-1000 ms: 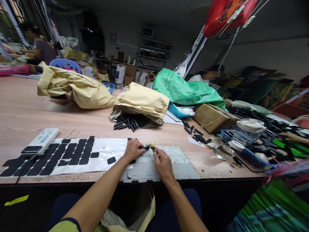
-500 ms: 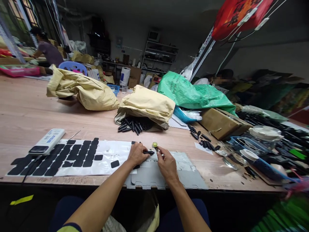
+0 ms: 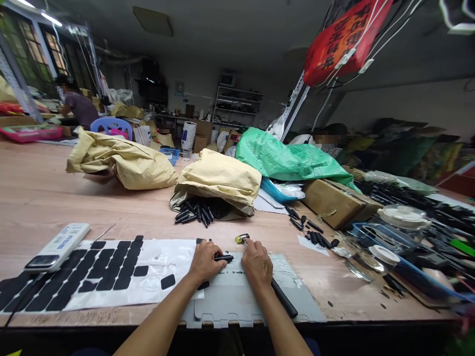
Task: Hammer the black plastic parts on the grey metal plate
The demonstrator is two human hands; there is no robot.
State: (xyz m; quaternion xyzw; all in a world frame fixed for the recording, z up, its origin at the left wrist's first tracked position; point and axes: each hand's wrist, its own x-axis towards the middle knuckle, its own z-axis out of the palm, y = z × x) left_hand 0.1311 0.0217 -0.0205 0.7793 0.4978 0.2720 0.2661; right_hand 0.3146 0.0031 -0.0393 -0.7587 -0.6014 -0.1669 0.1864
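My left hand (image 3: 206, 260) is closed on a slim black cylindrical piece (image 3: 224, 257), whose end points right over the grey board (image 3: 237, 291). Just to its right, my right hand (image 3: 257, 262) grips a small hammer (image 3: 243, 239) with a yellow and dark head. The hammer's thick black handle (image 3: 284, 298) comes out below that hand, beside the wrist. Left of my left hand lies a white sheet (image 3: 159, 257) carrying rows of black rounded-square pads (image 3: 124, 262).
A white device (image 3: 59, 247) with a dark screen rests at left. Beige sacks (image 3: 218, 173), one spilling black pieces (image 3: 198, 212), lie behind. A green sack (image 3: 282, 155), cardboard box (image 3: 334, 202) and jars (image 3: 403, 217) are at right. A person (image 3: 77, 106) sits far left.
The hammer has tipped over in my right hand, its handle now showing beside the wrist. My left hand still holds the black piece. The whole view has shifted, with the table lower in it.
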